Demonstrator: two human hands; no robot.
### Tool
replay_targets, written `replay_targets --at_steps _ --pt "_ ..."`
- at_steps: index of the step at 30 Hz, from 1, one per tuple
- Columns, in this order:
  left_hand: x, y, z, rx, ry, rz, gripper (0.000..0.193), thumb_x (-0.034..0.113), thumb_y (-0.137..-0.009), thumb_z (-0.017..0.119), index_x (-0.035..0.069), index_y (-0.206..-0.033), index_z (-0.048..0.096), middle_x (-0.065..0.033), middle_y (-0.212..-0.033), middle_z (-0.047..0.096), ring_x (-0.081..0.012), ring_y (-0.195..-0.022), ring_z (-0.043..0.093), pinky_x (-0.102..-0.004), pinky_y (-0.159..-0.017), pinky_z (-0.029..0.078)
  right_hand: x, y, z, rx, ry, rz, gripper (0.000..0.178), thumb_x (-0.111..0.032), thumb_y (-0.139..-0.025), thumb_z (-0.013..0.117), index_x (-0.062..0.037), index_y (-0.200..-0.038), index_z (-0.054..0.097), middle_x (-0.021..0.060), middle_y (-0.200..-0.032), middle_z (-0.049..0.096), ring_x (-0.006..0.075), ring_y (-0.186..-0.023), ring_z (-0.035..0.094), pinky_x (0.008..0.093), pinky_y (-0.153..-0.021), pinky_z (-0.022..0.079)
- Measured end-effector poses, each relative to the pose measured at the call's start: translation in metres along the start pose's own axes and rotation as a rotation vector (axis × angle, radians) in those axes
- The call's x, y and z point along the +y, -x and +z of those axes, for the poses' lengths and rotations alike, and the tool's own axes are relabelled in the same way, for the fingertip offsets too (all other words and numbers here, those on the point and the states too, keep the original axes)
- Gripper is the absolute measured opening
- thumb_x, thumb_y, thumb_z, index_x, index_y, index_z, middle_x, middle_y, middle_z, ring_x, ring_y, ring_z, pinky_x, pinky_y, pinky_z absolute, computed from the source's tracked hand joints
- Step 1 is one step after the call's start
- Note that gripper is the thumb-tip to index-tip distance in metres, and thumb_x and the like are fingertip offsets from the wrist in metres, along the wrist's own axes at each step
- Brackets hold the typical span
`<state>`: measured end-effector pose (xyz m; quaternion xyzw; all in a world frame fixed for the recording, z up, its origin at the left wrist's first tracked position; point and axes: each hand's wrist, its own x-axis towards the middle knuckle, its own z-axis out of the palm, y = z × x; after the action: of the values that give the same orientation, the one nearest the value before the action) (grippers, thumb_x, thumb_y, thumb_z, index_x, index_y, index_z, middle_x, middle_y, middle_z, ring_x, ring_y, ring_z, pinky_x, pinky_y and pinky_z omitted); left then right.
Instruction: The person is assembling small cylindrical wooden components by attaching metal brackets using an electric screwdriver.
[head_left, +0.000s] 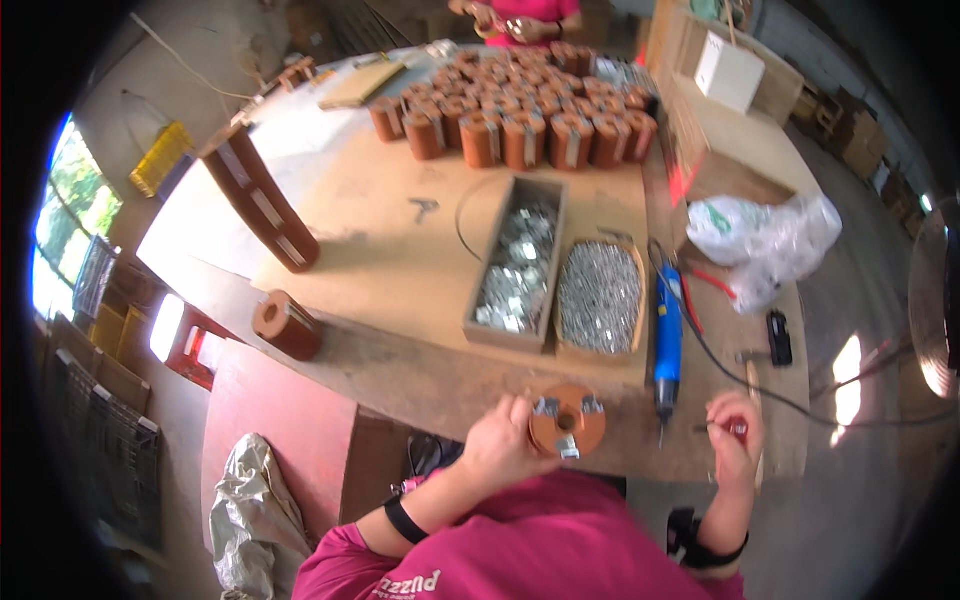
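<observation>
My left hand (503, 437) grips a reddish-brown cylinder (585, 432) at the table's front edge. Its round end faces up, with a hole in the middle and several metal clips around the rim. Off to the right, my right hand (735, 432) is closed around a small object with a red part and a thin dark tip; its kind is too small to make out. Between the hands and a little farther away, a blue electric screwdriver (668, 335) lies with its bit toward me. Beyond the held cylinder are a long box (480, 322) of shiny metal plates and a tray (600, 354) of small metal pieces.
Many similar cylinders (483, 140) crowd the table's far side. At left stand a leaning stack of cylinders (262, 200) and a single cylinder (288, 326). Clear plastic bags (770, 240), a black object (779, 338) and a cord lie at right. Another person (525, 22) works opposite.
</observation>
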<state>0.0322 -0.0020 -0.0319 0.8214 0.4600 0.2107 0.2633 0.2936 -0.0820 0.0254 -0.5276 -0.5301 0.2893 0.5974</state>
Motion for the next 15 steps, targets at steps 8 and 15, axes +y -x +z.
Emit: replay_targets --at_steps 8,15 --pt "-0.001 -0.028 -0.074 0.089 0.456 0.095 0.066 0.028 -0.053 0.082 -0.001 -0.104 0.053 -0.0131 -0.091 0.061 -0.0191 -0.083 0.061 -0.0302 -0.077 0.048 0.063 0.023 -0.019 0.126 0.457 -0.097 0.026 -0.012 -0.073 0.063 -0.0074 -0.095 0.051 0.0087 -0.108 0.035 0.0146 -0.071 0.041 0.0246 -0.062 0.036" --pt "-0.054 -0.152 -0.146 0.553 0.312 -0.22 0.058 0.017 -0.056 0.081 -0.004 -0.101 0.05 -0.0098 -0.08 0.062 -0.013 -0.069 0.061 -0.0258 -0.064 0.05 0.087 0.021 -0.019 0.108 0.904 -0.04 0.043 -0.013 -0.066 0.066 -0.0147 -0.108 0.055 0.0201 -0.116 0.039 0.0368 -0.101 0.041 0.0468 -0.086 0.034"
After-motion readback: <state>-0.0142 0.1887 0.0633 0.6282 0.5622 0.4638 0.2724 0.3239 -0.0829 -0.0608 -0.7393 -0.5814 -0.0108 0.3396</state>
